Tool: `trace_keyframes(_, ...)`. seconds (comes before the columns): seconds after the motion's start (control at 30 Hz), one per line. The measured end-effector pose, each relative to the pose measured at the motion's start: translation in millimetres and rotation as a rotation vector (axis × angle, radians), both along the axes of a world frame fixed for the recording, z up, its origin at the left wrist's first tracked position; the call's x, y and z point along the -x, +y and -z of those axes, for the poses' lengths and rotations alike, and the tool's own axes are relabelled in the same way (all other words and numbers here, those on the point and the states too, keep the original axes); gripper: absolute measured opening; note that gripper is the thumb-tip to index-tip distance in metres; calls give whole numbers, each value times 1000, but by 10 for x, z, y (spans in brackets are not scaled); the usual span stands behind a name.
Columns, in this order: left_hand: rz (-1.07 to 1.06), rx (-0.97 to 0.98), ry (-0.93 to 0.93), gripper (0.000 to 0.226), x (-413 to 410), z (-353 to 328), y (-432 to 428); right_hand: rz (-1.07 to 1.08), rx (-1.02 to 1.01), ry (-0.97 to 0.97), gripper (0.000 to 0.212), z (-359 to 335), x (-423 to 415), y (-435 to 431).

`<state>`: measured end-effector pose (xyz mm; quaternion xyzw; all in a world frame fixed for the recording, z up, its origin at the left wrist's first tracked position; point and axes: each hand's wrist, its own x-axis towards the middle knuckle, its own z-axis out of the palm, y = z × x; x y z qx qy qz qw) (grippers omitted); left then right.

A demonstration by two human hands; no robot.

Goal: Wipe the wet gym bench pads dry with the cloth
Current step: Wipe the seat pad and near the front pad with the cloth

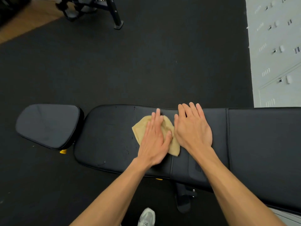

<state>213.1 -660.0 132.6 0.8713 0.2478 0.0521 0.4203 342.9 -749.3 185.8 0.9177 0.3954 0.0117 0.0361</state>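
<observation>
Head view: the left hand point(154, 141) lies flat, fingers straight, pressing the tan cloth point(169, 128) onto the long back pad point(110, 136), gripping nothing. The right hand point(193, 128) rests open-palmed just beside it. The seat pad point(48, 124) sits apart at left.

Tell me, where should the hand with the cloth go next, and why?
Probably slide the left hand and the cloth toward the small pad. Water drops still show on the long pad just left of the cloth. The right hand lies flat beside it.
</observation>
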Motion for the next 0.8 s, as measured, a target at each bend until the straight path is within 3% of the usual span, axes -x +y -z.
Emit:
trace_keyframes(0.1,-136,2,69,59,48,-76,-110,-9,36,-5,63,-8,8,0)
trace_keyframes(0.23,-336,162,207,66,-332,-155,-315,-19,60,-31,64,9,-9,1)
trace_keyframes(0.4,-200,65,77,82,-351,39,71,-18,75,-46,61,20,-10,9)
trace_keyframes(0.57,-193,177,63,66,-229,-38,42,-25,55,-47,60,-25,19,36)
trace_keyframes(0.8,-225,72,64,65,-252,1,-149,-36,66,-65,61,32,14,22)
